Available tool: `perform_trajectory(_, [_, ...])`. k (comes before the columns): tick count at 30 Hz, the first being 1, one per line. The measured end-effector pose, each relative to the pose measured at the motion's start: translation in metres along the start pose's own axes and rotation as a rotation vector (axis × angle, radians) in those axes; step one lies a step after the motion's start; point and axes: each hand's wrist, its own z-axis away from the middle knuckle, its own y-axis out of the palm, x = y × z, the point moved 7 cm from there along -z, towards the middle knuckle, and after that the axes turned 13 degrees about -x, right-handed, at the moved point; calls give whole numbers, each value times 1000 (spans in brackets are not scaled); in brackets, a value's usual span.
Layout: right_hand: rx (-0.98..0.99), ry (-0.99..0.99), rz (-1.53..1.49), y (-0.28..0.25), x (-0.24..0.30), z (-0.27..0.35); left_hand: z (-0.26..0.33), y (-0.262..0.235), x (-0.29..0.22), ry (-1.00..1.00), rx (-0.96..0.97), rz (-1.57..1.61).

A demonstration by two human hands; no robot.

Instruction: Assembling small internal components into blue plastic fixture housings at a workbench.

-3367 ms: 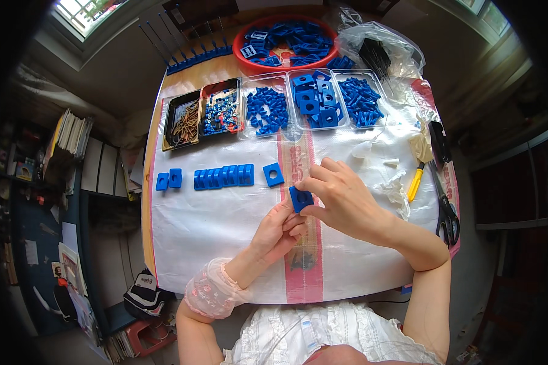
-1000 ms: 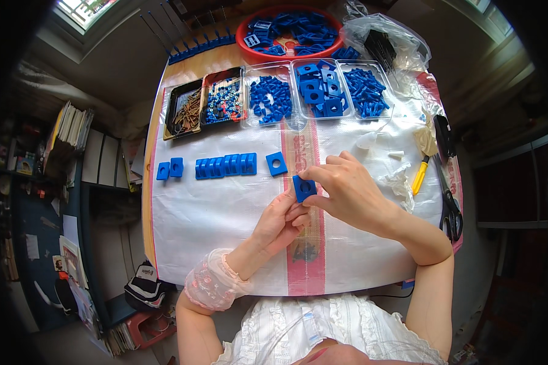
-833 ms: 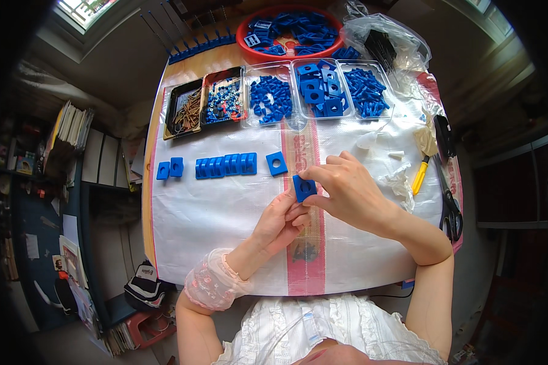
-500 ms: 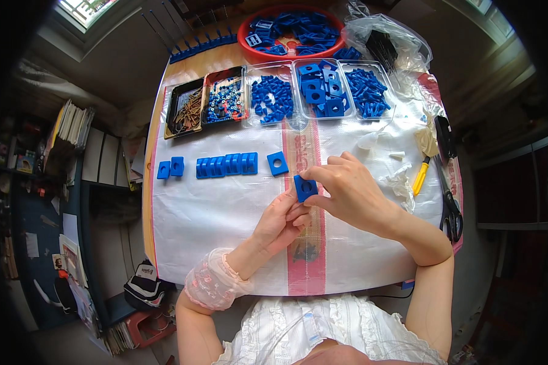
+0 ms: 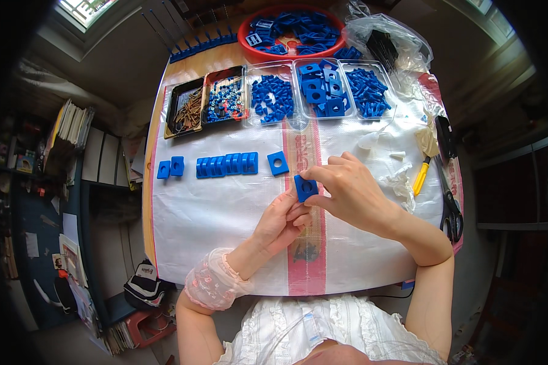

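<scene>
Between my two hands, above the middle of the table, is a blue plastic block with a round hole (image 5: 306, 189). My left hand (image 5: 281, 220) grips its lower left side, fingers curled in below it. From the right, my right hand (image 5: 346, 187) pinches it, with index finger at the top edge and thumb at the lower edge. Just beyond lies a loose blue holed plate (image 5: 277, 163). Left of that, a row of blue blocks (image 5: 226, 165) stands pressed side by side, and two separate blue pieces (image 5: 170, 167) lie farther left.
Along the back stand a black tray of brass-coloured screws (image 5: 187, 109), a tray of small nuts and parts (image 5: 224, 100), and clear trays of blue pieces (image 5: 272, 99). Behind them sits a red basin (image 5: 245, 48). At right lie a yellow-handled cutter (image 5: 420, 176) and black scissors (image 5: 450, 214).
</scene>
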Motion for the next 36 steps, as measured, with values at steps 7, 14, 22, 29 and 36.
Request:
perform_trajectory(7, [-2,8,2,0,-1,0,1,1,0,1,7,-5])
perform_trajectory(14, [-6,6,-3,1,-2,1,0,0,0,-1,14,3])
perform_trajectory(22, [-14,7,-7,3,-3,1,1,1,-1,6,13,-4])
perform_trajectory(29, [-18,4,-7,3,-4,2,-1,0,0,1,19,4])
perform_trajectory(36, [-8,8,-3,3,-3,1,0,0,-1,17,18,-7])
